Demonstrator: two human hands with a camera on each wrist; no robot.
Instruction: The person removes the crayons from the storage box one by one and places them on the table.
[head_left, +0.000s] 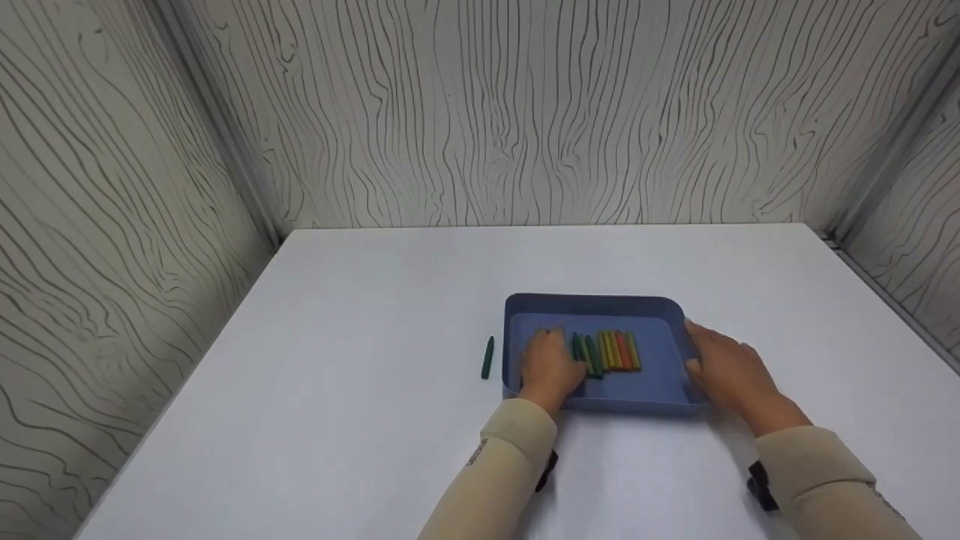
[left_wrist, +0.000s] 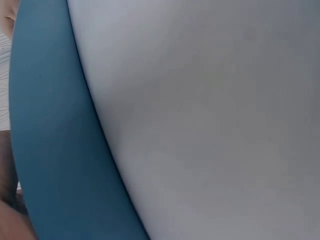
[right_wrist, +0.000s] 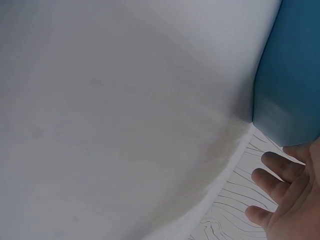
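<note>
Touching blue tray (head_left: 664,385), right hand (head_left: 733,373); left hand (head_left: 550,367) beside crayons (head_left: 610,352)

Blue tray (head_left: 661,346): rectangular, flat
Crayons (head_left: 610,351): green, yellow, orange-red, lined up inside
Loose green crayon (head_left: 487,358): outside, just left

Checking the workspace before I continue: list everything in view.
Tray: one, blue, on the table
Crayons: several (exact count unclear), green, yellow and orange-red, in the tray
Loose crayon: one, green, left of the tray
Table: one, white, under the tray
Walls: three, pale, dark-lined, left, back and right
Corner posts: two, grey, back corners
Wrist devices: two, black, at the wrists
Sleeves: two, beige, on the forearms
Left hand: one, bare, in the tray
Right hand: one, bare, at the tray's right side
</note>
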